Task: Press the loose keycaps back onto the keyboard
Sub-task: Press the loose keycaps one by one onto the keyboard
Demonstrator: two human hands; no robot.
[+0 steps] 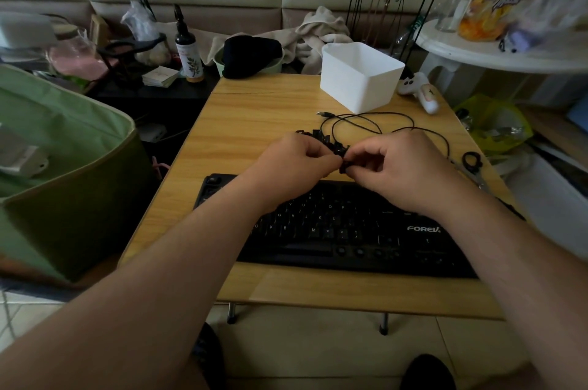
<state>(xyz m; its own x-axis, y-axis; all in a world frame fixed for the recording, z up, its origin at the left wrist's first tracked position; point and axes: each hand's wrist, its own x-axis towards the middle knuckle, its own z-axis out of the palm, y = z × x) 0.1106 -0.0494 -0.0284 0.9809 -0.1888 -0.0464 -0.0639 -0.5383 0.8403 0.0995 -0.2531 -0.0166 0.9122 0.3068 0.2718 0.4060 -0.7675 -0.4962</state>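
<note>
Head view only. Black keyboard [337, 227] lying flat on the wooden bench [254, 122], long side running from 9 o'clock to 3 o'clock, close to the body. Small heap of loose keycaps [321, 136] sitting on the bench just past the keyboard's far edge, toward 12 o'clock, partly hidden behind the hands. Left hand [292, 163] and right hand [404, 167] meeting over that far edge, fingertips almost touching in the middle. Right grip curled tight, pinching one small dark keycap [345, 167] between thumb and fingers. Left grip curled too, fingertips right up against the same spot; hard to tell whether holding a cap of its own or just helping turn this one. From the pinched keycap, open key spots lying toward 6 o'clock, down on the keyboard, right under both wrists; some bare round posts showing in the bottom row near 5 o'clock. Right hand nearer to those. Probably next: turning the cap the right way up, then moving it down toward 6 o'clock and pushing straight onto a post. Thin black cable [366, 122] looping on the bench at 12 o'clock, white tub [359, 78] beyond it, black ring-shaped tool [471, 160] at 3 o'clock.
</note>
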